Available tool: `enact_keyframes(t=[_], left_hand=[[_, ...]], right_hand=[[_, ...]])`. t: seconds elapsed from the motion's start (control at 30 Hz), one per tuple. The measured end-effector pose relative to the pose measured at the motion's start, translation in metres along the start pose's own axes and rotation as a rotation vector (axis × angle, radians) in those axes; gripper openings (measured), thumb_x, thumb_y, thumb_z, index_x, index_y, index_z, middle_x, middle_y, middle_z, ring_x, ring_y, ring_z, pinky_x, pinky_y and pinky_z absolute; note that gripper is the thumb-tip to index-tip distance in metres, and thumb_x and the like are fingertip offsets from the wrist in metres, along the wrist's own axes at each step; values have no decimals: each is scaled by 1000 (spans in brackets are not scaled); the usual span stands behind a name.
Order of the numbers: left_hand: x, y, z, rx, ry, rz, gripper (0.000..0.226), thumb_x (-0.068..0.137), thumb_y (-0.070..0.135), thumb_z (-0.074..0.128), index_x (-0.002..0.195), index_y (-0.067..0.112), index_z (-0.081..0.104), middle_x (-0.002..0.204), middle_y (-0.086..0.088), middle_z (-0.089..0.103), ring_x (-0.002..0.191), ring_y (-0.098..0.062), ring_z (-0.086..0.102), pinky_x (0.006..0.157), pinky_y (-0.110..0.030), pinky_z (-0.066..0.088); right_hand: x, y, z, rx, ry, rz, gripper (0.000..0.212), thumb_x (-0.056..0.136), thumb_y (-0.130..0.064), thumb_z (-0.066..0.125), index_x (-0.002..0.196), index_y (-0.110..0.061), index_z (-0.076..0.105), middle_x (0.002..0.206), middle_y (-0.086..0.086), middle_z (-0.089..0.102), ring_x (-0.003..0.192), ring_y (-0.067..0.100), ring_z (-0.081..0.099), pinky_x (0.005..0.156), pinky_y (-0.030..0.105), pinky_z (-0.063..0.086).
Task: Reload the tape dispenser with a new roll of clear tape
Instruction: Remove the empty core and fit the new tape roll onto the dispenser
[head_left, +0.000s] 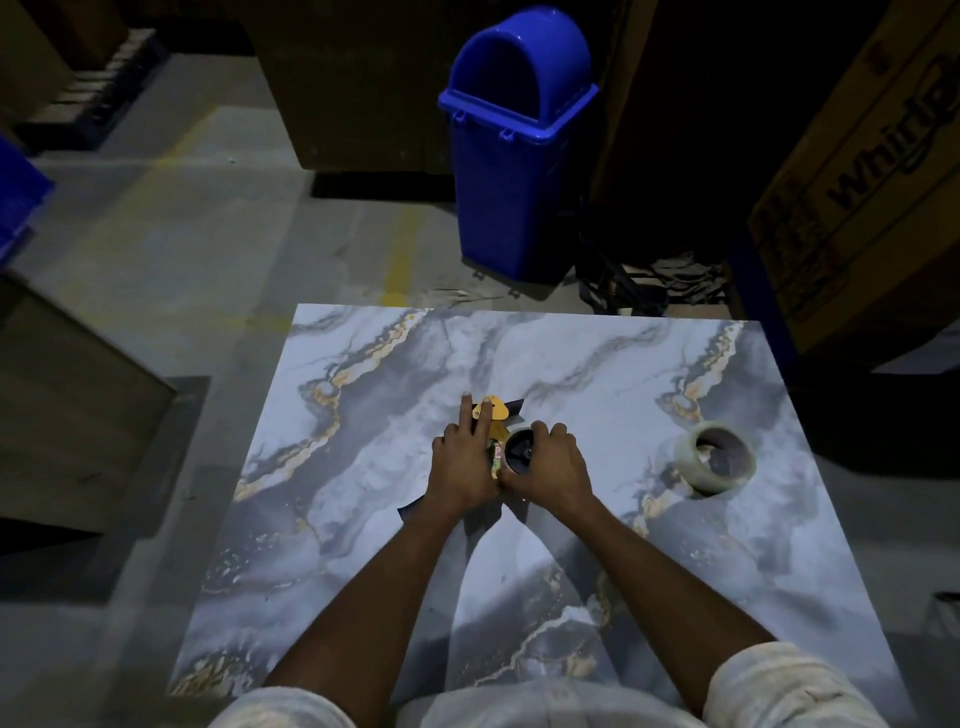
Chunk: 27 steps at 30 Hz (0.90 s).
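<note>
A hand-held tape dispenser (500, 415) with a yellow plate and a dark frame lies on its side in the middle of the marble-patterned table (363, 519). My left hand (465, 462) presses flat on it, two fingers stretched over the yellow plate. My right hand (550, 465) wraps around the dispenser's dark round hub (519, 451), fingers curled over its far rim. Whether a spent core sits on the hub I cannot tell. A roll of clear tape (716, 463) lies on the table to the right, well apart from both hands.
Beyond the table's far edge stands a blue swing-lid bin (511, 156). A large cardboard box (872, 182) rises at the right, a brown box (67, 405) at the left, dark boxes behind. The room is dim.
</note>
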<state>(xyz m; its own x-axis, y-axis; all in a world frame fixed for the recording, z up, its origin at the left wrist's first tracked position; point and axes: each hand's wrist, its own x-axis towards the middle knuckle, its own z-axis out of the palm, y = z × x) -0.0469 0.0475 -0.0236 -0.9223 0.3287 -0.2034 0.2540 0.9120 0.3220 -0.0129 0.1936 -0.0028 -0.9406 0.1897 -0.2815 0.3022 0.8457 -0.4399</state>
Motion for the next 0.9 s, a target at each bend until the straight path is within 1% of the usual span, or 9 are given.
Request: enact_keyframes(t=[0.1, 0.2, 0.37, 0.57, 0.63, 0.73, 0.77, 0.83, 0.9], left_hand=[[1, 4, -1, 20, 16, -15, 112, 72, 31, 76, 163, 20, 11, 171, -16, 3, 121, -41, 53, 96, -47, 43], [2, 8, 0, 37, 26, -31, 109, 74, 36, 76, 162, 20, 14, 170, -17, 8, 116, -42, 55, 95, -47, 44], [3, 9, 5, 64, 57, -39, 117, 70, 54, 80, 160, 22, 14, 169, -17, 13, 113, -41, 57, 92, -48, 46], [1, 6, 4, 74, 48, -17, 118, 70, 50, 81, 161, 24, 12, 170, -16, 12, 115, -40, 56, 94, -47, 45], [-1, 9, 2, 73, 36, -6, 119, 70, 50, 81, 162, 23, 11, 170, -16, 11, 116, -40, 56, 94, -47, 45], [0, 9, 1, 110, 24, -10, 126, 66, 53, 84, 162, 23, 8, 169, -16, 10, 118, -41, 55, 95, -47, 46], [-1, 9, 1, 121, 7, -3, 130, 64, 53, 85, 162, 23, 6, 169, -16, 9, 119, -41, 54, 97, -46, 46], [-2, 8, 0, 132, 5, 6, 133, 62, 54, 87, 162, 22, 6, 169, -16, 7, 124, -41, 51, 99, -47, 45], [-3, 9, 0, 132, 16, 3, 132, 63, 54, 87, 162, 22, 6, 170, -16, 6, 132, -41, 46, 102, -49, 42]], right_hand=[[3, 4, -4, -11, -15, -28, 78, 60, -58, 78, 119, -13, 57, 110, 11, 55, 104, 31, 57, 76, 34, 46], [5, 5, -10, -29, -13, -65, 75, 56, -59, 79, 113, -15, 60, 103, 9, 56, 98, 30, 60, 70, 29, 42], [8, 3, -31, -72, -8, -131, 81, 49, -61, 83, 115, -19, 60, 102, 7, 55, 93, 26, 60, 68, 28, 46], [-10, 1, -37, -51, 1, -142, 82, 48, -57, 83, 118, -20, 61, 102, 7, 56, 92, 27, 61, 66, 28, 47], [-18, -2, -42, -10, 53, -166, 79, 48, -57, 81, 117, -24, 62, 99, 4, 54, 93, 25, 61, 67, 26, 45], [-24, -16, -73, 99, 253, -257, 62, 55, -55, 79, 111, -31, 63, 94, -1, 50, 93, 20, 56, 70, 26, 43], [-25, -18, -86, 111, 293, -271, 63, 57, -54, 80, 113, -30, 63, 94, 0, 50, 92, 19, 55, 71, 26, 42], [-26, -18, -105, 132, 307, -255, 74, 56, -56, 83, 120, -25, 63, 97, 1, 49, 91, 17, 52, 73, 26, 40], [-28, -9, -108, 116, 285, -204, 89, 49, -67, 74, 127, -26, 60, 101, 1, 51, 95, 19, 56, 74, 24, 39]])
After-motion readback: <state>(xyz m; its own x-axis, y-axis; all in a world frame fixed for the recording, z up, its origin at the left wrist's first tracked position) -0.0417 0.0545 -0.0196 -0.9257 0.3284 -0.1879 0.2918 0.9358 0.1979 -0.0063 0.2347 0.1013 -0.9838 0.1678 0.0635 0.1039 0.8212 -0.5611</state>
